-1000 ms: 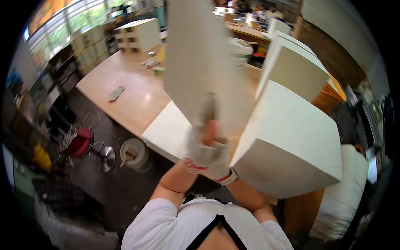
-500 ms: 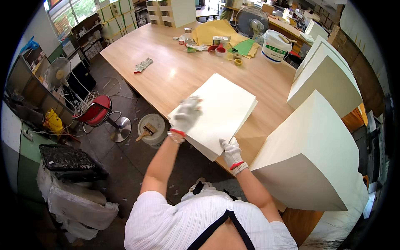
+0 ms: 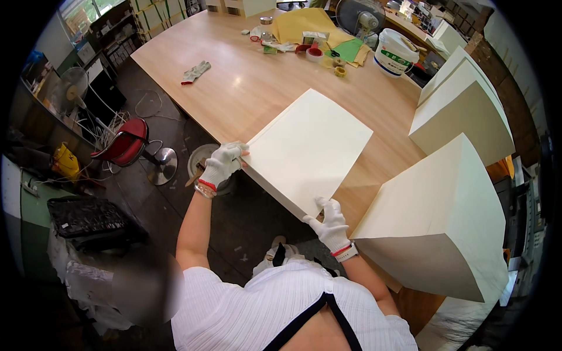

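Observation:
A thick, neatly squared stack of cream paper sheets (image 3: pixel 310 146) lies at the near edge of the table, one corner jutting past it. My left hand (image 3: pixel 224 162), in a white knit glove with a red cuff, holds the stack's left corner, fingertips against its edge. At the near corner my right hand (image 3: pixel 329 225), gloved alike, has thumb and fingers bent around the sheets. Beside my right wrist stands a tall, curved stack of cream sheets (image 3: pixel 418 216). Another such stack (image 3: pixel 468 117) is behind it.
On the wooden table (image 3: pixel 193 44) lie a loose glove (image 3: pixel 195 72), tape rolls (image 3: pixel 314 55), yellow paper (image 3: pixel 298 26) and a white bucket (image 3: pixel 393 54). A floor bucket (image 3: pixel 202 157) is partly under my left arm. A red chair (image 3: pixel 130 140) and a fan stand left. A blurred shape (image 3: pixel 143 286) fills the lower left.
My left hand has moved off the top of the stack to its left corner. The sheets, uneven before, now sit squared. My right hand has shifted slightly around the near corner.

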{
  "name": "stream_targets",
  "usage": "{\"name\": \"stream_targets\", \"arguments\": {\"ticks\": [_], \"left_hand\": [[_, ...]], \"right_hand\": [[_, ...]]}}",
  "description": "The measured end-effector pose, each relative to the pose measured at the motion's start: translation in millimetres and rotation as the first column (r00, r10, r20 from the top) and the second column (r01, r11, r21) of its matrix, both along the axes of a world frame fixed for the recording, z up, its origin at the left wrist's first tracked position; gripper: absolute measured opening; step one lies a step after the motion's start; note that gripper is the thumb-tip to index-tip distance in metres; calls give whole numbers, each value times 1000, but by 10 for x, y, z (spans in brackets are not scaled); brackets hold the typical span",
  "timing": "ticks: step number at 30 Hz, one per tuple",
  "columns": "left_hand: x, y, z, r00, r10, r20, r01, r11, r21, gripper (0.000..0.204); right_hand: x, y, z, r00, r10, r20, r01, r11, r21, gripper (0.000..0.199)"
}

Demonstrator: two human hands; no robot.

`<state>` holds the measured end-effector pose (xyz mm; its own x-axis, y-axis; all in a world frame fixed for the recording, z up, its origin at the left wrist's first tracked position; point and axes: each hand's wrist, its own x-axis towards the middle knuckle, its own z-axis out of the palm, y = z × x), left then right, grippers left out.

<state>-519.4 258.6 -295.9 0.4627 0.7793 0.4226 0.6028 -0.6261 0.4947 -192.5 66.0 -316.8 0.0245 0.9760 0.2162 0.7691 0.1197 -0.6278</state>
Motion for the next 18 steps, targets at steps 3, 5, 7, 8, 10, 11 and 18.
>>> {"name": "stream_targets", "arguments": {"ticks": [3, 5, 7, 8, 10, 11, 18], "left_hand": [[32, 169, -32, 980, -18, 198, 100, 905, -414, 35], [23, 154, -71, 969, 1, 246, 125, 860, -495, 30], [19, 104, -26, 953, 55, 299, 125, 825, -551, 28], [4, 105, -54, 955, 21, 295, 131, 864, -487, 27], [-86, 105, -149, 959, -42, 280, 143, 925, -352, 25], [-114, 123, -213, 955, -10, 297, 131, 911, -392, 24], [-140, 215, -286, 924, 46, 379, 166, 845, -508, 22]], "right_hand": [[-18, 15, -22, 1000, -17, 19, 16, 998, 54, 61], [-33, 26, -10, 1000, -21, 17, 20, 999, 35, 61], [-55, 23, 18, 998, -33, 56, 30, 998, 53, 61], [-63, 23, 22, 996, -41, 75, 36, 997, 63, 61], [-77, 52, 10, 994, -46, 99, 39, 997, 68, 61], [-82, 55, 5, 993, -49, 110, 41, 997, 71, 61], [-81, 52, -43, 996, -36, 82, 26, 993, 117, 57]]}}
